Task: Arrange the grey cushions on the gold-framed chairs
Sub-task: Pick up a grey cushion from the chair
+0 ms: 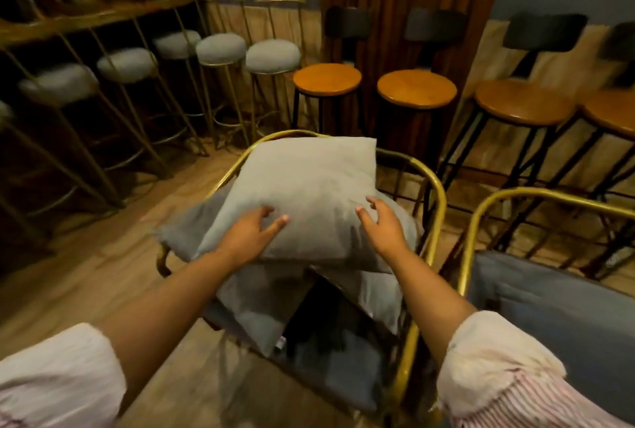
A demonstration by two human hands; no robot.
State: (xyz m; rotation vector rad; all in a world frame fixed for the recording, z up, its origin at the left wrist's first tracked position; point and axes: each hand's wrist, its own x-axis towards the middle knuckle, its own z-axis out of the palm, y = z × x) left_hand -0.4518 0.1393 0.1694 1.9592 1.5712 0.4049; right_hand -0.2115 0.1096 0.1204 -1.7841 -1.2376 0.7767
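Note:
A light grey cushion (309, 194) lies on top of a pile of grey cushions (254, 307) in the gold-framed chair (434, 194) right in front of me. My left hand (249, 235) rests flat on the top cushion's near left part, fingers spread. My right hand (381, 225) hovers at its near right edge, fingers apart and curled, holding nothing. A second gold-framed chair (481, 211) stands to the right with a darker grey-blue seat pad (556, 307) in it.
Along the left wall stands a row of gold bar stools with round grey seats (273, 56) under a wooden counter (86, 19). At the back and right are black-framed stools with round wooden seats (415, 89). Wooden floor (86, 273) lies to my left.

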